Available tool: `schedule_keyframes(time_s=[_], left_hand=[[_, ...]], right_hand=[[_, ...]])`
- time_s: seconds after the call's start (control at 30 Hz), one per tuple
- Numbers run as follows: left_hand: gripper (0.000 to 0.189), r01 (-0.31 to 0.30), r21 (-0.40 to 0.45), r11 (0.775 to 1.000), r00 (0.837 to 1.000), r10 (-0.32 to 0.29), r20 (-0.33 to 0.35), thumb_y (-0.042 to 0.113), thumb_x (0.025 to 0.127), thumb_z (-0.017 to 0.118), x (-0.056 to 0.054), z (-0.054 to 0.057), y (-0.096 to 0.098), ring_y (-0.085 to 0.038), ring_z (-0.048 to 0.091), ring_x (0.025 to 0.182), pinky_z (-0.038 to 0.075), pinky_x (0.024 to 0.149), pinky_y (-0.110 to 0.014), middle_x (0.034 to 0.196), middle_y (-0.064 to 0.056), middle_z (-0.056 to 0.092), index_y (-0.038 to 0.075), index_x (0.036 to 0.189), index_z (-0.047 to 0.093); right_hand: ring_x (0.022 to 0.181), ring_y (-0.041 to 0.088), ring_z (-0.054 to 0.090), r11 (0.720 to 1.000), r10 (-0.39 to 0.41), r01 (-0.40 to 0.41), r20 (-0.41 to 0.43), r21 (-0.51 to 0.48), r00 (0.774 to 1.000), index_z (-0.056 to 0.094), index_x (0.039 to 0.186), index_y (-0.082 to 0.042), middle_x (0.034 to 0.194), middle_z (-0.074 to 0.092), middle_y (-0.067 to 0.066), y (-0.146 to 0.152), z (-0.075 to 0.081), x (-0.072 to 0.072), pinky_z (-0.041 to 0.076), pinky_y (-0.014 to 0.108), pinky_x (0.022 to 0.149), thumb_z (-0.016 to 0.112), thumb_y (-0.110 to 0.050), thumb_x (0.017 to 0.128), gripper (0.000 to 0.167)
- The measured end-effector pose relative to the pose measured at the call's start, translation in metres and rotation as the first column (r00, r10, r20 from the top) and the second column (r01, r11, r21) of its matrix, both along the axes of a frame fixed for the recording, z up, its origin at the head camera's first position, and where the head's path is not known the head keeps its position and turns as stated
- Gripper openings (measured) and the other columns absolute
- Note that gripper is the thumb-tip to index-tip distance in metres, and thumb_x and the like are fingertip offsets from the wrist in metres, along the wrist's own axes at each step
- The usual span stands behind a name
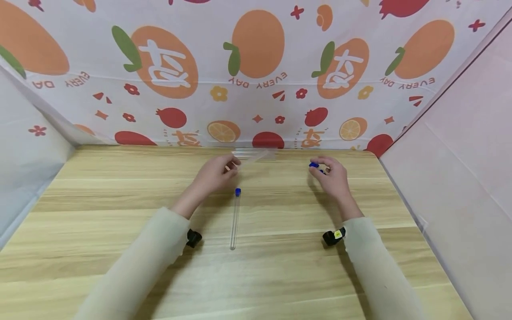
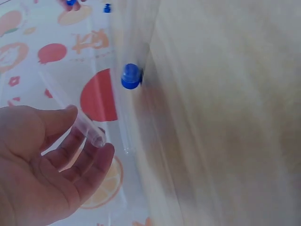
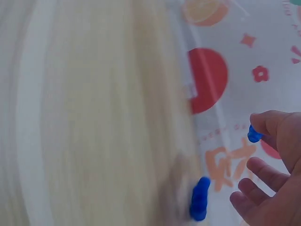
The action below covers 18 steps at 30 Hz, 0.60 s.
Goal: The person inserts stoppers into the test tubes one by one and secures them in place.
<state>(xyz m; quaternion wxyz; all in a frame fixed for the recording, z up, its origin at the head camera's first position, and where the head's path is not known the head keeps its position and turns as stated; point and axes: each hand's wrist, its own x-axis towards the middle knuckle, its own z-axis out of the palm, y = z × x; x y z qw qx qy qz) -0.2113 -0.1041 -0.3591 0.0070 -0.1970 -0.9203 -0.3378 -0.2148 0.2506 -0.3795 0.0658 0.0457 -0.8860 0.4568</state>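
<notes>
Tube (image 1: 254,158) sits pinched in left hand (image 1: 216,172) at nine o'clock, near one end presumably for control, while I see right hand (image 1: 336,178) at three pinching blue cap (image 3: 254,135).

The head view is bright and fairly evenly lit, with a pale sheen on the wood-grain surface (image 1: 276,273) and soft shadows beside both sleeves (image 1: 138,260). The wrist views look hazier, grain smeared; the right one's blue caps (image 3: 200,200) lack crisp edges.
</notes>
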Motion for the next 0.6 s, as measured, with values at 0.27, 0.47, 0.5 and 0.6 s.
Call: schedule_keyframes(time_s=[0.27,0.47,0.5,0.6], left_hand=[[0.023,0.004,0.238,0.971,0.992,-0.034,0.122,0.007,0.098,0.063,0.017,-0.002,0.001,-0.029,0.067,0.095,0.058,0.082,-0.041,0.105,-0.014,0.07,0.001,0.12,0.064],[0.029,0.006,0.397,0.918,0.963,-0.113,0.246,0.004,0.098,0.061,0.028,-0.002,0.006,-0.03,0.067,0.083,0.059,0.067,-0.039,0.106,-0.021,0.067,-0.002,0.127,0.06],[0.03,0.002,0.421,0.907,0.954,-0.128,0.271,0.004,0.098,0.061,0.029,-0.002,0.007,-0.028,0.066,0.081,0.059,0.066,-0.039,0.106,-0.023,0.066,-0.003,0.127,0.06],[0.031,-0.005,0.494,0.869,0.926,-0.183,0.332,0.005,0.099,0.06,0.033,-0.003,0.009,-0.021,0.062,0.075,0.058,0.064,-0.036,0.107,-0.026,0.063,-0.004,0.129,0.058]], right_hand=[[0.116,0.021,0.059,0.96,-0.03,0.039,0.036,-0.277,0.999,0.068,0.125,-0.006,0.127,0.062,0.008,-0.017,0.008,0.005,0.053,0.033,0.099,0.069,-0.025,0.095,0.035],[0.111,0.019,0.063,0.728,0.132,0.044,0.203,-0.685,0.97,0.065,0.124,-0.007,0.122,0.064,0.007,-0.038,0.013,0.011,0.05,0.04,0.104,0.065,-0.016,0.098,0.027],[0.112,0.019,0.064,0.669,0.171,0.054,0.224,-0.741,0.959,0.065,0.123,-0.008,0.123,0.064,0.008,-0.041,0.014,0.013,0.048,0.042,0.107,0.064,-0.014,0.098,0.026],[0.112,0.019,0.064,0.516,0.277,0.093,0.268,-0.852,0.923,0.063,0.124,-0.01,0.123,0.066,0.008,-0.05,0.015,0.017,0.047,0.041,0.108,0.062,-0.012,0.1,0.024]])
